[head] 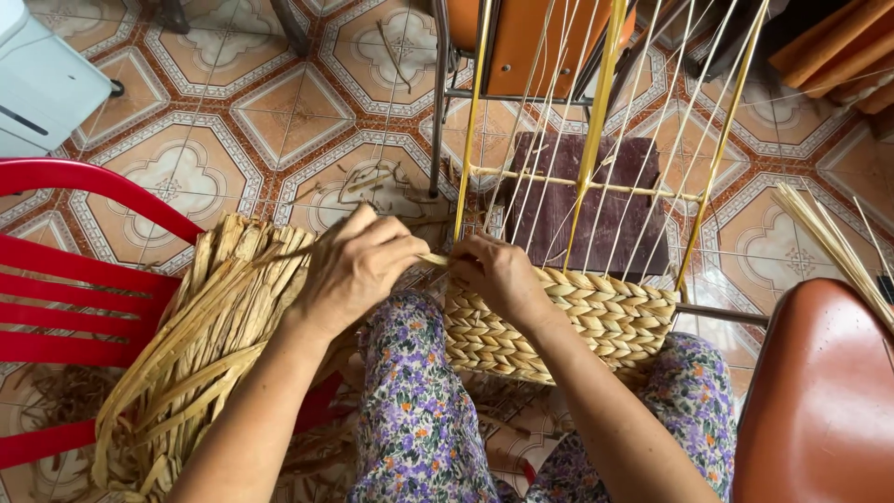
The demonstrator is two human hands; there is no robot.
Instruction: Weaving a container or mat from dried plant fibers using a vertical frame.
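Bare forearms; purple floral, seemingly cotton, trousers [419, 419]

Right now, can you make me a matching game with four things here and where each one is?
Things:
1. bundle of dried straw
2. woven basket
3. red chair
4. brown seat

Places:
A. far right, beside the person's knee
B. under the straw bundle, on the left
C. on the lap, under the right hand
D. on the red chair, beside the left hand

Pairs: 1-D, 2-C, 3-B, 4-A
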